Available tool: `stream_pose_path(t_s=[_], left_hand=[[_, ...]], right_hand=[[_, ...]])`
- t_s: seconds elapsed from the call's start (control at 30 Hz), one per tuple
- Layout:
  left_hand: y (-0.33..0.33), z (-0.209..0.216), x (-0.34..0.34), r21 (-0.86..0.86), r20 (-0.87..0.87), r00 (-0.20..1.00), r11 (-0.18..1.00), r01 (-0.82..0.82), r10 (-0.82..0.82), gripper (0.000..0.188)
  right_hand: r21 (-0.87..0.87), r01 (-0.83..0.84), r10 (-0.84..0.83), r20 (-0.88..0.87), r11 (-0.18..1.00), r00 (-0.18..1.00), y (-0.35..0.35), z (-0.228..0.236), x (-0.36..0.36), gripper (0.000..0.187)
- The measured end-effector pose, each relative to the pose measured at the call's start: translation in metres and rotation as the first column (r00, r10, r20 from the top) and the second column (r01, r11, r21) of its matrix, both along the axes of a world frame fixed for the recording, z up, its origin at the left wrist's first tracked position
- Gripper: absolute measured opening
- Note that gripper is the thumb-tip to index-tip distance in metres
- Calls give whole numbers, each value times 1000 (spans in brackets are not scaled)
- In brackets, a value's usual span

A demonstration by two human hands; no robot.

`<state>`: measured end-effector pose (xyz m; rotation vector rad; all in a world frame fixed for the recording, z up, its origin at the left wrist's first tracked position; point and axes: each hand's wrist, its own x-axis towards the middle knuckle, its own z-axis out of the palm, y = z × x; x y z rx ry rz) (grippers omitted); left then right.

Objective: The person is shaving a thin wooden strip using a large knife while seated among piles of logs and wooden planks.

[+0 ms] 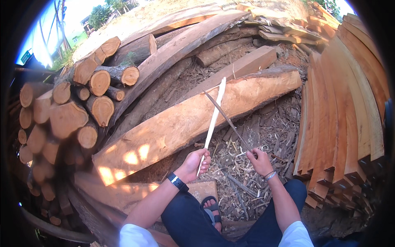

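My left hand is closed round the lower end of a pale, peeled wooden stick, which points up and away from me, tilted slightly right. My right hand grips a long, narrow knife with a dark blade. The blade slants up to the left, and its far part appears to cross or lie close to the stick near the stick's upper half; whether they touch I cannot tell. Behind both lies a thick, flat-faced timber slab with bark along its edge.
Cut logs are piled at the left. Stacked sawn planks stand along the right. Wood shavings litter the ground between my knees. Beyond the slab lie a squared beam and a long plank. My sandalled foot rests beside another board.
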<state>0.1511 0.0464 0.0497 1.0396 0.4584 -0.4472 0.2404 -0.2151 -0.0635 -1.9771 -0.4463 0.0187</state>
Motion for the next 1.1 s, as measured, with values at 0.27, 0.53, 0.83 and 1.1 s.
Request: stream_pose_path(t_s=[0.27,0.53,0.83,1.1], left_hand=[[-3,1,-5,14,-24,995,995,-98,98,30],[-6,4,-9,100,-22,996,992,-81,83,30],[4,6,-11,-53,-29,992,991,-122,120,21],[0,9,-16,63,1,991,989,-134,135,20]], right_hand=[[-158,-41,32,-56,987,998,23,-6,-7,59],[-279,-36,28,-35,960,999,25,0,-11,60],[-281,76,-29,169,957,985,17,-2,3,47],[-352,159,-40,321,922,946,1,0,8,31]])
